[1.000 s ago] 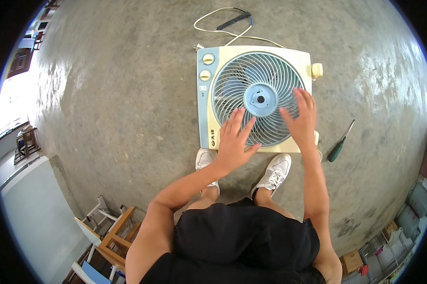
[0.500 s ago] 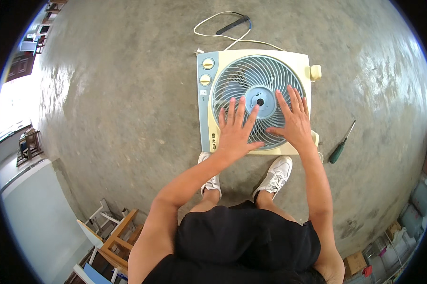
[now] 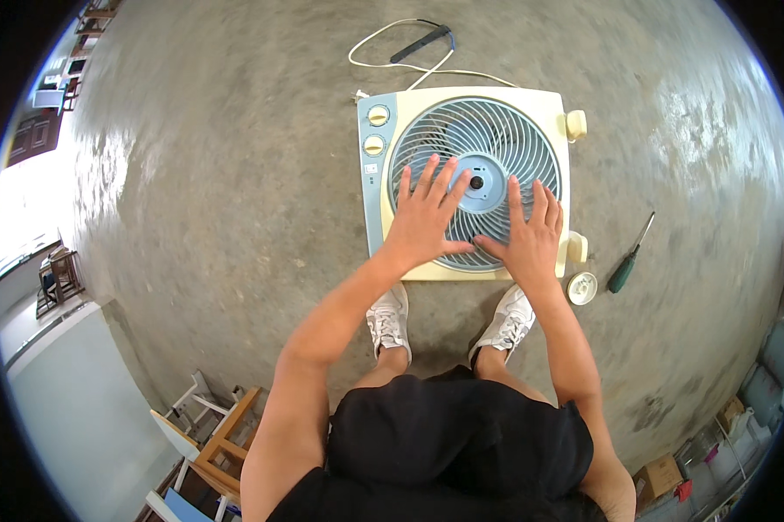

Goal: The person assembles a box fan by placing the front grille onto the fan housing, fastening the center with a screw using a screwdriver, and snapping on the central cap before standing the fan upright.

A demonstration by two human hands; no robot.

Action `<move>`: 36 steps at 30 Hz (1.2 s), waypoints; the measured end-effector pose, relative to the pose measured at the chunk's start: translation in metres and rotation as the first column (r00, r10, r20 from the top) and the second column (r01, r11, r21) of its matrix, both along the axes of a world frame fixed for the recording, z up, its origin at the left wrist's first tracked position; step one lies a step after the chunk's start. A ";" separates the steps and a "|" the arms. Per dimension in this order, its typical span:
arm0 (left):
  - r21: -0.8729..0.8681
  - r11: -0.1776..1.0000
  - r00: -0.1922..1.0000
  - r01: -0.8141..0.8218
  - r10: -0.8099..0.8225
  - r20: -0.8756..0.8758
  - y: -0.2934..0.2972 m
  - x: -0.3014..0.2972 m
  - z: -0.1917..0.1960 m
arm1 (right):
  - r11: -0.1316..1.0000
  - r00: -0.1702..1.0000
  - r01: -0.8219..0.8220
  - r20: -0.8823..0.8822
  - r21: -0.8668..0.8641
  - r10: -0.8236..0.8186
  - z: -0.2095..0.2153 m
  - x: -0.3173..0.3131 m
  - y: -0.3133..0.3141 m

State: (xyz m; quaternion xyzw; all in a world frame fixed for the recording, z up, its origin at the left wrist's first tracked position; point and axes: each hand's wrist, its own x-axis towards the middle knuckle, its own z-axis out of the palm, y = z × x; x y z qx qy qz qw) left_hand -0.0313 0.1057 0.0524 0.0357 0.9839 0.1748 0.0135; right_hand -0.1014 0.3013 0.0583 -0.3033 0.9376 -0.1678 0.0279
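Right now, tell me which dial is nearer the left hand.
The lower dial, on the person's side; the upper dial sits beyond it, farther from the left hand.

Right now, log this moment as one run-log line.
left hand: spread over grille; right hand: spread over grille; contact: unclear; fan: face-up on floor; screwdriver: on floor, right of fan

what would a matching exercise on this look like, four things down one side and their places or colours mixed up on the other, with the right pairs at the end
Column one
1. left hand
2. screwdriver
3. dish-shaped part
4. cord

Column two
A. looped on the floor beyond the fan
B. green at one end, metal at the other
C. fingers spread over the grille
D. pale, just off the fan's lower right corner

Pairs: 1-C, 2-B, 3-D, 4-A
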 end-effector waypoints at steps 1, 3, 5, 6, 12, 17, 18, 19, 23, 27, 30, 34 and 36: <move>0.022 1.000 1.000 0.004 -0.004 0.016 -0.004 0.002 -0.005 | 1.000 1.000 0.006 0.004 0.002 -0.006 0.002 0.003 0.000; 0.028 1.000 1.000 0.009 -0.009 0.027 -0.005 0.002 -0.005 | 0.997 1.000 -0.013 -0.002 0.074 0.014 0.007 0.004 0.003; 0.026 1.000 0.999 0.017 -0.018 0.039 -0.004 0.000 -0.005 | 0.998 1.000 0.003 -0.003 0.071 -0.003 0.002 0.005 0.005; 0.022 1.000 0.999 0.019 -0.020 0.048 -0.003 0.000 -0.004 | 0.998 1.000 0.014 -0.005 0.064 -0.014 0.000 0.006 0.005; 0.035 0.999 0.999 -0.032 0.032 0.019 0.009 -0.002 0.005 | 0.991 0.996 0.059 0.063 0.118 -0.066 0.007 0.010 0.003; 0.061 0.988 0.990 -0.140 0.140 0.017 0.025 0.009 0.000 | 0.988 0.995 0.092 0.046 -0.124 -0.087 -0.002 0.002 0.020; 0.074 0.981 0.983 -0.180 0.178 0.031 0.027 0.013 -0.002 | 0.987 0.997 0.076 0.036 -0.142 -0.071 0.001 0.001 0.020; 0.069 0.981 0.983 -0.181 0.179 0.033 0.028 0.017 -0.005 | 0.986 0.997 0.076 0.040 -0.146 -0.071 0.001 0.001 0.019; 0.057 0.980 0.982 -0.188 0.186 0.038 0.034 0.017 -0.011 | 0.998 0.996 0.044 0.083 -0.053 -0.039 -0.001 -0.006 0.020; 0.052 0.988 0.988 -0.148 0.146 0.048 0.025 0.011 -0.006 | 0.998 0.996 0.064 0.062 0.001 -0.064 -0.005 0.002 0.017; 0.050 0.987 0.988 -0.150 0.149 0.030 0.022 0.009 -0.006 | 0.997 0.996 0.074 0.052 0.029 -0.076 -0.002 0.010 0.014; -0.015 0.989 0.988 -0.150 0.150 0.021 0.027 0.011 -0.004 | 0.996 0.994 0.094 0.053 -0.011 -0.093 -0.007 0.008 0.017; -0.014 0.988 0.988 -0.154 0.154 0.023 0.031 0.013 -0.004 | 0.999 0.996 0.047 0.082 -0.012 -0.045 -0.004 -0.001 0.020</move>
